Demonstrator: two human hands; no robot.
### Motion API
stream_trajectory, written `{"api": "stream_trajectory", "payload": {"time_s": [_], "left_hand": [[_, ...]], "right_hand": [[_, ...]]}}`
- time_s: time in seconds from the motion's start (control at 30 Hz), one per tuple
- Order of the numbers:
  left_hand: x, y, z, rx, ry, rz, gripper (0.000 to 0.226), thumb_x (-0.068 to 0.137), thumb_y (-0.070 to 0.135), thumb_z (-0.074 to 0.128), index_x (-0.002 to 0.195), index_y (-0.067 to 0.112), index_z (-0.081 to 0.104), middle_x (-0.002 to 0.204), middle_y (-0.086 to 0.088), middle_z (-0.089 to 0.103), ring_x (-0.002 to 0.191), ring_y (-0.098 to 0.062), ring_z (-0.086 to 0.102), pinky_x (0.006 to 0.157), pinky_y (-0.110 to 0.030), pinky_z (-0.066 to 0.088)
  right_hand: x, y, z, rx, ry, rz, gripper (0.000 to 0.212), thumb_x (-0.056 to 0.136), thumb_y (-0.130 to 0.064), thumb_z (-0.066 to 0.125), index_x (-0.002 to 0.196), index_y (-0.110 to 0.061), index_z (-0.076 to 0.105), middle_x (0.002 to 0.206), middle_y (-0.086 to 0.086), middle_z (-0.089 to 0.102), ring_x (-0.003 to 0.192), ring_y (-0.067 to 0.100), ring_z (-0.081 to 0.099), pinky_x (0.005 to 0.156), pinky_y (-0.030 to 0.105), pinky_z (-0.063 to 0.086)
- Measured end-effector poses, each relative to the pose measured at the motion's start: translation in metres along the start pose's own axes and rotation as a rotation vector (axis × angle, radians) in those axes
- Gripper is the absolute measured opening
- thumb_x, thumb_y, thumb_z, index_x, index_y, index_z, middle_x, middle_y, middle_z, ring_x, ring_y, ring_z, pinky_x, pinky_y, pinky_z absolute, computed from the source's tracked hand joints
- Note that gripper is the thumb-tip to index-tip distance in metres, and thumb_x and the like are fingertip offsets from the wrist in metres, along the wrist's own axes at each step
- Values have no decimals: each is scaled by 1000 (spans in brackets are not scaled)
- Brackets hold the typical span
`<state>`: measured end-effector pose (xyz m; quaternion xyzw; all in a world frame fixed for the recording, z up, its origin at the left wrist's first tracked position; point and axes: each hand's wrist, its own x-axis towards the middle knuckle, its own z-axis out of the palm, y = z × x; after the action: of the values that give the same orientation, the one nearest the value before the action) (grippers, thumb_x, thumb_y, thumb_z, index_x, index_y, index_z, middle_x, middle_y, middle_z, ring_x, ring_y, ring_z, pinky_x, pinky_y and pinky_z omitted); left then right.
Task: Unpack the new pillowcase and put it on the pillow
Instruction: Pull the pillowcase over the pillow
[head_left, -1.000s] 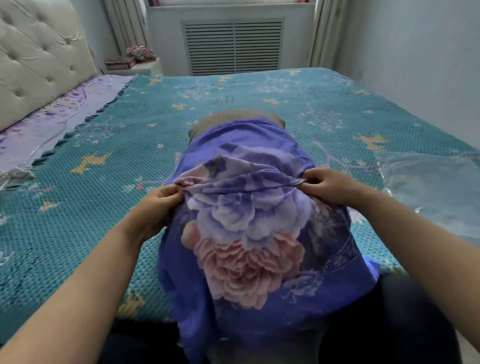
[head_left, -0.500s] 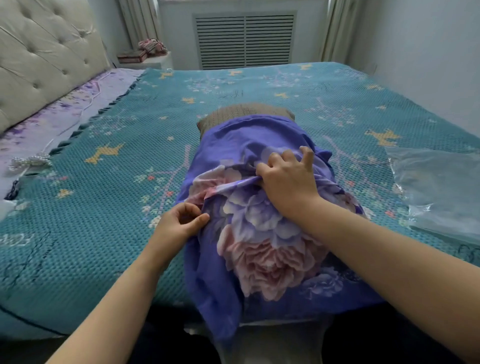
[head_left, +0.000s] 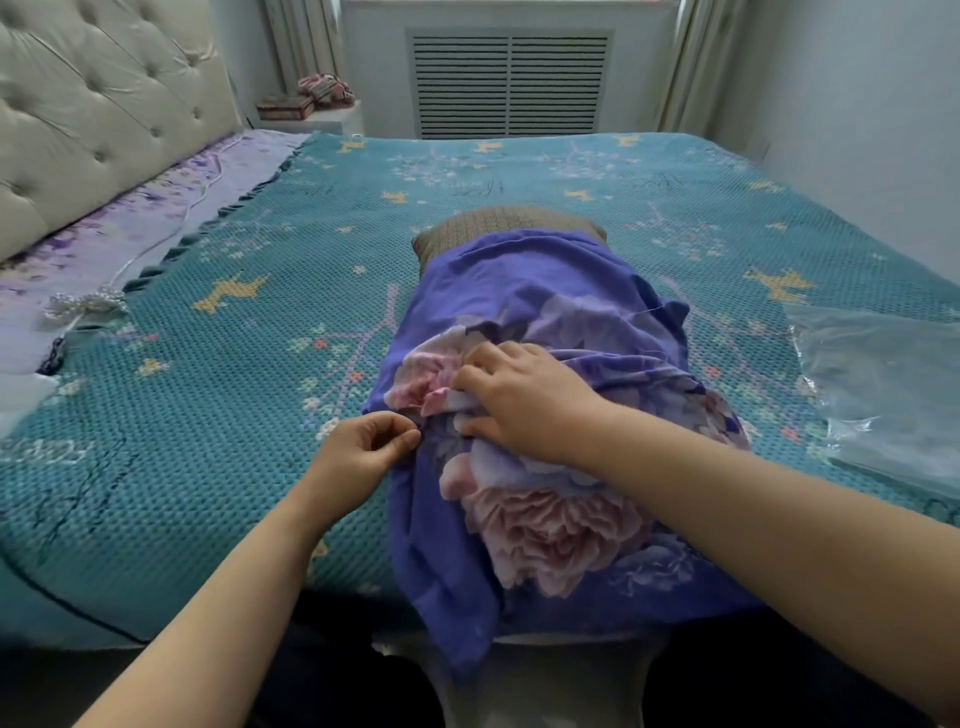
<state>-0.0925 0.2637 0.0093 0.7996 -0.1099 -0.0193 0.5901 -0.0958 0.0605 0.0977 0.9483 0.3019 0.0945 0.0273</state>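
A purple pillowcase with pink and lilac flowers covers most of a tan pillow lying lengthwise on the bed. Only the pillow's far end shows. The fabric is bunched in a ridge across the middle, and its near end hangs over the bed edge. My right hand lies on top of the bunched ridge, fingers curled into the fabric near its left side. My left hand is at the pillowcase's left edge, thumb and fingers pinched together right at the cloth; whether cloth is between them is hard to see.
The bed has a teal knitted blanket. Clear plastic packaging lies at the right. A tufted headboard, a lilac sheet and a string of pearls are at the left. A radiator grille is beyond the bed.
My right hand left the right side of the bunched fabric and moved across onto its top left. My left hand dropped lower along the left edge. The view shifted back slightly.
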Motion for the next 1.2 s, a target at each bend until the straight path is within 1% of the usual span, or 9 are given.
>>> {"api": "stream_trajectory", "payload": {"time_s": [0.17, 0.4, 0.53, 0.6, 0.7, 0.83, 0.93, 1.0, 1.2], "left_hand": [[-1, 4, 2, -255, -40, -108, 25, 98, 11, 45, 75, 14, 54, 69, -1, 52, 67, -14, 46, 66, -27, 45], [13, 16, 2, -288, -278, -172, 45, 80, 51, 64, 90, 8, 64, 95, -11, 67, 86, -20, 61, 76, -29, 51], [24, 17, 0, -373, -181, -81, 19, 85, 27, 67, 72, 14, 63, 97, 2, 69, 82, -8, 63, 74, -22, 51], [30, 24, 6, -396, -72, -72, 22, 94, 9, 53, 73, 12, 57, 73, 5, 69, 63, -4, 60, 60, -16, 49], [41, 33, 14, -348, -75, -41, 32, 98, 10, 45, 70, 17, 59, 65, 6, 63, 59, -4, 54, 55, -15, 46], [58, 40, 12, -253, -170, -146, 28, 95, 30, 51, 84, 13, 70, 78, -2, 72, 74, -15, 62, 65, -23, 53], [58, 44, 1, -163, -366, -165, 48, 65, 62, 71, 75, 15, 70, 75, 1, 68, 70, -10, 59, 60, -18, 49], [57, 45, -3, -198, -445, -115, 36, 67, 45, 79, 75, 15, 60, 69, 5, 58, 63, -5, 51, 55, -13, 43], [64, 55, 23, -216, -141, 35, 19, 93, 3, 53, 78, 15, 54, 67, 13, 64, 62, 0, 53, 62, -14, 44]], "right_hand": [[8, -10, 7, 48, 4, 95, 36, 85, -33, 62, 106, -5, 56, 113, 17, 55, 101, 36, 53, 84, 45, 46], [15, -11, -9, -46, -29, 340, 32, 94, -9, 40, 125, -9, 48, 124, 15, 57, 111, 35, 57, 73, 36, 39], [27, 19, -5, 242, -85, 482, 21, 94, -23, 38, 103, -16, 55, 113, 13, 63, 101, 34, 58, 72, 35, 40], [33, 31, 0, 405, -132, 504, 25, 95, -33, 40, 88, -15, 57, 103, 12, 65, 94, 32, 58, 76, 36, 44], [28, 38, -11, 513, -209, 417, 47, 87, -55, 51, 67, -13, 52, 68, 4, 55, 68, 22, 50, 60, 33, 37], [-2, 47, -33, 283, -431, 294, 46, 71, -52, 71, 85, -9, 59, 78, 3, 57, 75, 20, 56, 63, 33, 41], [-21, 56, -33, -29, -269, 478, 41, 77, -42, 66, 112, -21, 60, 112, 7, 57, 108, 30, 55, 80, 34, 45], [-28, 62, -26, -21, -118, 631, 35, 88, -29, 54, 122, -17, 53, 125, 12, 55, 113, 33, 55, 79, 35, 43], [-8, 92, 0, 417, 127, 819, 22, 91, -15, 46, 111, -6, 50, 115, 21, 61, 107, 39, 58, 82, 39, 44]]}}
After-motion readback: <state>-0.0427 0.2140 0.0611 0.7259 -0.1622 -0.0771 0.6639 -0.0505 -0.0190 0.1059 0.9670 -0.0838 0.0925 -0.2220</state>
